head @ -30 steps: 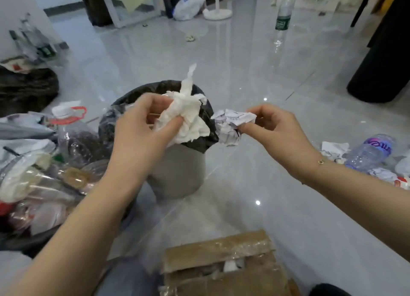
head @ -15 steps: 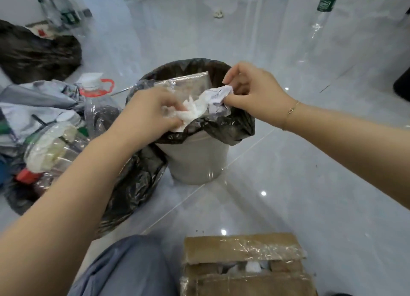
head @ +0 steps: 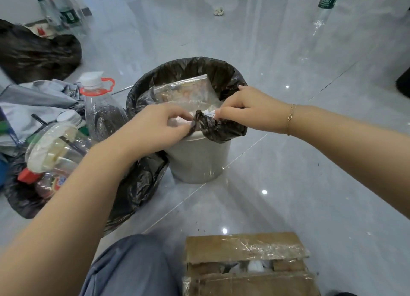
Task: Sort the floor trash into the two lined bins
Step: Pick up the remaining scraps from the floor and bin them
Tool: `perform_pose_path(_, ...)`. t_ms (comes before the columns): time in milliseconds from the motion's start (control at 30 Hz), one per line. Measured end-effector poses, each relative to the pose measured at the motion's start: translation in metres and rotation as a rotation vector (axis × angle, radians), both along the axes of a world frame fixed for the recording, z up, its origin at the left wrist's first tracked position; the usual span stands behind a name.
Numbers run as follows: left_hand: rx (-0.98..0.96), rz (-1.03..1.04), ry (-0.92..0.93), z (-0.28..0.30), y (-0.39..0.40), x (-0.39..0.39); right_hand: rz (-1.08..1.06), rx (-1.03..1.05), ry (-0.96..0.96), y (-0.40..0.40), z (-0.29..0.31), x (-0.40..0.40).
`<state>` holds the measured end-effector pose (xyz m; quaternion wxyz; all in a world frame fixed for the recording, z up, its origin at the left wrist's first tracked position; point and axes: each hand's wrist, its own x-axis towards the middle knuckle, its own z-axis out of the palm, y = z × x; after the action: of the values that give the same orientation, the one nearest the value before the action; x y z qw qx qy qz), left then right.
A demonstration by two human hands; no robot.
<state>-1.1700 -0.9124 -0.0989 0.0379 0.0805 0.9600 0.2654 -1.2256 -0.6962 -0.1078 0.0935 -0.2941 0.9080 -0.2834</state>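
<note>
A white bin (head: 199,162) with a black liner (head: 221,74) stands in the middle of the floor, and a clear plastic packet (head: 184,91) lies inside it. Both my hands are at its near rim. My left hand (head: 155,127) holds a white tissue (head: 177,124), mostly hidden under its curled fingers. My right hand (head: 241,109) pinches a crumpled white paper (head: 208,112) just inside the folded liner edge. To the left, a second black-lined bin (head: 137,184) overflows with plastic bottles, among them a big clear one with a red handle (head: 99,109).
A taped cardboard box (head: 244,247) sits on the floor in front of me, beside my knee (head: 128,267). A black bag (head: 37,54) and several bottles (head: 64,14) lie far left. An upright bottle (head: 326,0) and a paper scrap (head: 219,11) are farther off.
Both hands came down from above the white bin to its near rim, bringing the tissue and the crumpled paper down into its mouth. The camera tilted lower.
</note>
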Motion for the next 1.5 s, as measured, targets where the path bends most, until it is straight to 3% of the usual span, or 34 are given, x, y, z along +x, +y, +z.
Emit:
perform_pose_path(100, 0.188, -0.086, 0.091, -0.002, 0.002, 0.013, 0.033, 0.010, 0.222, 0.011, -0.007, 0.012)
perform_pose_path(267, 0.189, -0.111, 0.403, -0.019, 0.010, 0.025, 0.102, -0.112, 0.689, 0.015, -0.035, 0.037)
perform_pose_path(333, 0.153, -0.098, 0.460, -0.022, 0.009, 0.028, 0.061, -0.198, 0.785, 0.018, -0.041, 0.040)
perform_pose_path(500, 0.049, -0.272, 0.238, -0.021, -0.009, 0.041, 0.084, -0.158, 0.670, 0.034, -0.047, 0.048)
perform_pose_path(667, -0.210, -0.236, 0.234, -0.021, -0.010, 0.049, 0.094, -0.061, 0.638, 0.034, -0.050, 0.055)
perform_pose_path(833, 0.099, -0.127, 0.426, 0.001, 0.008, 0.041, 0.075, -0.064, 0.614, 0.033, -0.049, 0.054)
perform_pose_path(900, -0.038, -0.133, 0.313, 0.000, 0.009, 0.022, 0.071, -0.072, 0.608, 0.033, -0.050, 0.056)
perform_pose_path(1000, -0.383, -0.182, -0.079, -0.007, 0.011, -0.003, 0.058, -0.099, 0.611, 0.031, -0.051, 0.058)
perform_pose_path(1100, -0.538, -0.221, -0.086, -0.015, 0.015, -0.012, 0.052, -0.118, 0.623, 0.030, -0.053, 0.059)
perform_pose_path(1267, -0.544, -0.175, -0.023, -0.008, 0.022, -0.001, 0.044, -0.116, 0.563, 0.035, -0.055, 0.062)
perform_pose_path(1367, -0.504, -0.100, 0.032, 0.009, 0.027, 0.021, -0.041, -0.163, 0.428, 0.048, -0.056, 0.071)
perform_pose_path(1500, -0.117, -0.069, 0.289, 0.029, 0.051, 0.055, -0.240, -0.295, 0.198, 0.071, -0.059, 0.094)
